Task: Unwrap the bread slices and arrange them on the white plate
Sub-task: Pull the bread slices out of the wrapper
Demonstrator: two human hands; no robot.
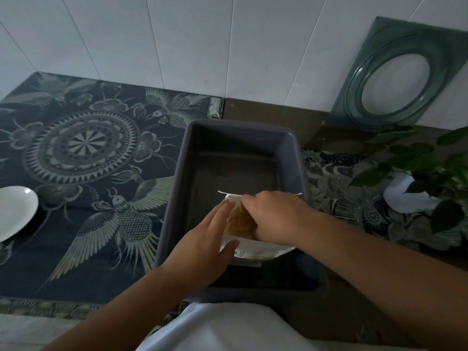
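A wrapped bread slice (239,220), golden-brown inside a clear and white wrapper (253,250), lies inside a grey rectangular bin (197,138) in the middle of the counter. My right hand (276,217) is closed on the top of the package from the right. My left hand (205,244) rests flat against the package's left side, thumb on the white part of the wrapper. The white plate (15,211) sits at the far left edge on the patterned cloth, with nothing on it; only part of it shows.
A dark patterned cloth (83,153) covers the counter left of the bin. A green square frame with a round hole (395,77) leans on the tiled wall at the back right. A leafy plant in a white pot (405,193) stands to the right.
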